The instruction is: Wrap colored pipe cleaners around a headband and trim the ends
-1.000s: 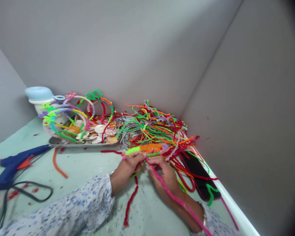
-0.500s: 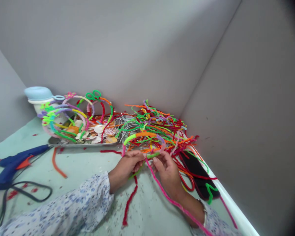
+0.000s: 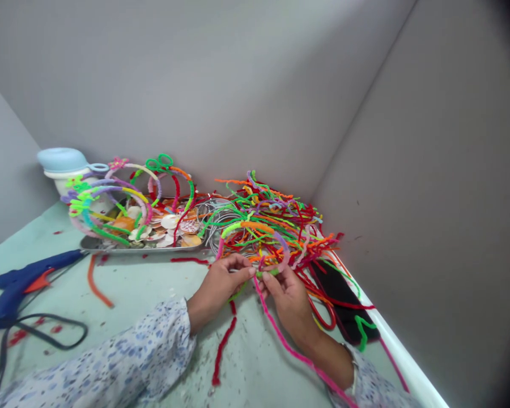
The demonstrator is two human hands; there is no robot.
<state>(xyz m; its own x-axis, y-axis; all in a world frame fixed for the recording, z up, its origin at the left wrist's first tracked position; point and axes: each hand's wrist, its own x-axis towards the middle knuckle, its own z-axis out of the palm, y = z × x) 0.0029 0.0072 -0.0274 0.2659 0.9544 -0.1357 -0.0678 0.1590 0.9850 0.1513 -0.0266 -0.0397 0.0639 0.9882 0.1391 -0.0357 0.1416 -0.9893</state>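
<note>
Near the middle of the pale green table (image 3: 144, 277), just before the pipe-cleaner pile (image 3: 276, 212), is a multicoloured pipe-cleaner hoop (image 3: 257, 226). The left hand (image 3: 219, 292) pinches it where a loose magenta pipe cleaner (image 3: 280, 338) meets it; the right hand (image 3: 293, 303) grips its green stretch alongside, presumably to steady that join from both sides. Tilted up, the hoop arches toward the far side, its broadest span running left to right. The magenta length trails toward the near right, probably left slack for free movement.
</note>
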